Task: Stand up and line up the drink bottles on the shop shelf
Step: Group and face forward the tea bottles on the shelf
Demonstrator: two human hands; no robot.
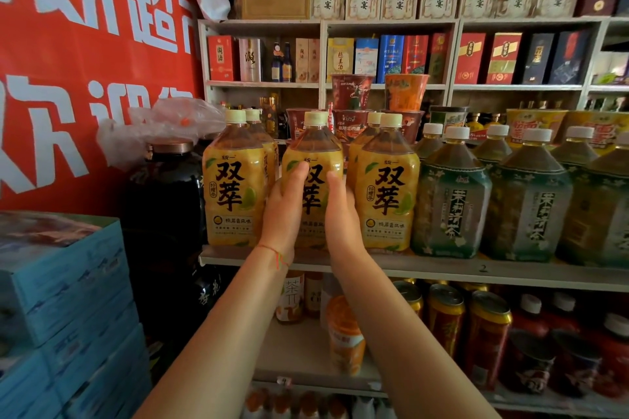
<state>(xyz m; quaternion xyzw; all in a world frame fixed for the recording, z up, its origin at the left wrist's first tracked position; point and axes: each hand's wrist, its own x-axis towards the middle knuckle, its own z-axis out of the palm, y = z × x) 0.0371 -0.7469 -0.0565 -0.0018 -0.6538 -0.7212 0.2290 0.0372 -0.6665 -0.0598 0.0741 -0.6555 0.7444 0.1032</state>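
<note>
Yellow-label bottle stands upright mid front row on shelf, between two matching bottles at 9 and 3 o'clock. Left hand and right hand grip its sides, fingers clamped on label.

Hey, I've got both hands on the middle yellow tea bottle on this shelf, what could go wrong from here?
1. The middle yellow bottle stands close between its yellow neighbours; shifting it may nudge one over.
2. It sits near the shelf edge; pulling it forward with the left hand and right hand could tip it off.
3. Pushed back, it might hit the noodle cups behind.
</note>
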